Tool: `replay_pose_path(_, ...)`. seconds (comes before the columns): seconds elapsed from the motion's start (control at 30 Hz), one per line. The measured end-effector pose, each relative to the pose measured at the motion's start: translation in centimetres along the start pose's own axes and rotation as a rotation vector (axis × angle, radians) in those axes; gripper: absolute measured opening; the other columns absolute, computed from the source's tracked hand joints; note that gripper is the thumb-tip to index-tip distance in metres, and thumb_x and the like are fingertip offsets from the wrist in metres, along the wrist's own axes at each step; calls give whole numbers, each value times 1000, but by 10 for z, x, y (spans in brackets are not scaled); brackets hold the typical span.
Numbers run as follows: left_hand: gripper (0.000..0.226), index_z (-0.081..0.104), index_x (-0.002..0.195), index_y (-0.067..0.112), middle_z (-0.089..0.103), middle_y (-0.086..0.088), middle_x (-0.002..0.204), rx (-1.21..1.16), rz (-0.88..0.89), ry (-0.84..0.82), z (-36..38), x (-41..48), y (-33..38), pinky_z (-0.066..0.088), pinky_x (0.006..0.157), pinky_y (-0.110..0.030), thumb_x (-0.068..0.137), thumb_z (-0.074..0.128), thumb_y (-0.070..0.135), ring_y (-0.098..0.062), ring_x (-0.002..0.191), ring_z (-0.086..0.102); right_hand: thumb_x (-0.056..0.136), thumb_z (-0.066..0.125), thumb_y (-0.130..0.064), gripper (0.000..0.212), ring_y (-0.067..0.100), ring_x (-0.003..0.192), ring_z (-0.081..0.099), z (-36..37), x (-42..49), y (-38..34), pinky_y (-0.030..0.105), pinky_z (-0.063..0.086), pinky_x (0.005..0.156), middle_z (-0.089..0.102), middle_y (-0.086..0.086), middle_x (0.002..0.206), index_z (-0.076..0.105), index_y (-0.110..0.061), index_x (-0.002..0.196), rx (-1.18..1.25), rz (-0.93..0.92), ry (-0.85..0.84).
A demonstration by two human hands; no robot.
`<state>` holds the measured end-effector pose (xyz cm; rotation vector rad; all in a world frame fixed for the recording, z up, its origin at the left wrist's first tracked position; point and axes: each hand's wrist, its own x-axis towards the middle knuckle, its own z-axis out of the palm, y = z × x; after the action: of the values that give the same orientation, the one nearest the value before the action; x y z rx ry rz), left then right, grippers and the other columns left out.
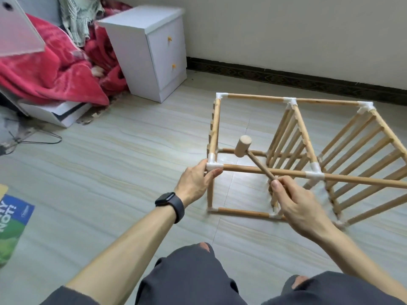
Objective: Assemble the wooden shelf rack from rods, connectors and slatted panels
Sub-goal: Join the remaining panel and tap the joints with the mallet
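Head view. Gripped in curled right hand [295,199]: mallet [242,146], head raised above the near rod [253,169]. Held by left hand [196,183]: white corner connector [213,165] of rack [255,97], lying sidelong on floor [132,150]. Likely seating joints. Next: strike connector squarely; keep left hand clear.

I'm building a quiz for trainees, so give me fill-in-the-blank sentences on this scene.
The right hand holds a wooden ___ by its handle.
The left hand grips a white ___ at the rack's corner.
Strapped behind the left hand is a dark ___.
Missing: mallet; connector; watch.
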<state>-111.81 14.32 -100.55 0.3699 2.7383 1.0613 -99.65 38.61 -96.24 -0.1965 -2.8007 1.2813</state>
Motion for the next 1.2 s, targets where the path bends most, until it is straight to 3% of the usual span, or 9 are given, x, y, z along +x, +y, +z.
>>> replay_pose_path(0.1,30,57,124,18,62,-4,75,47,100,33,21,0,6,41,60,-40,105,46,39,-34,74,61,100,45,-45,34,10,50,51,-2,-2,3,26,33,51,63,-4,65,59,-24,77,-46,-9,8)
replay_pose_path(0.2,25,57,119,19,56,-1,69,21,132,45,37,0,10,34,58,-37,105,45,36,-34,68,55,99,47,-43,35,9,49,47,-4,-5,5,21,33,49,58,-4,59,59,-22,74,-53,-35,0)
replay_pose_path(0.4,34,59,118,21,69,-9,86,-82,100,-5,48,1,10,51,72,-45,101,48,48,-33,80,63,104,42,-39,36,9,53,49,0,-7,5,18,36,53,56,-14,55,57,-27,73,-137,-39,-91)
replay_pose_path(0.63,29,62,118,22,75,-5,101,-124,139,22,49,0,6,55,78,-45,100,54,43,-29,92,69,102,34,-49,41,21,57,55,-6,-6,1,50,48,60,59,3,59,53,-23,76,-256,-29,-112)
replay_pose_path(0.77,28,65,119,24,76,-3,96,-137,138,38,50,0,3,55,75,-44,99,57,42,-27,86,69,100,35,-51,41,21,55,56,-17,-2,-11,53,49,60,62,6,62,57,-24,78,-266,-48,-128)
replay_pose_path(0.87,28,66,119,23,75,-4,89,-121,146,39,50,1,2,54,69,-44,99,57,41,-25,74,66,105,36,-46,37,18,51,53,-28,1,-20,39,46,49,59,6,65,59,-28,82,-94,-261,39)
replay_pose_path(0.97,30,65,120,23,76,-4,94,-128,147,25,49,1,1,56,72,-43,99,55,43,-23,78,69,106,34,-38,33,15,43,46,-26,-7,-22,28,37,37,51,5,59,51,-21,84,40,-405,191)
replay_pose_path(1.1,32,65,112,19,68,-9,75,-56,118,43,49,2,2,53,63,-45,101,51,46,-28,67,63,100,21,-58,46,19,50,53,-13,-15,-8,48,49,54,55,2,57,45,-24,81,-565,-106,-196)
replay_pose_path(1.2,29,67,111,18,65,-7,70,-62,145,49,48,3,1,50,62,-43,99,56,43,-26,64,59,104,30,-53,44,19,42,47,-13,-12,-10,41,41,41,51,5,53,51,-21,81,-205,-255,0)
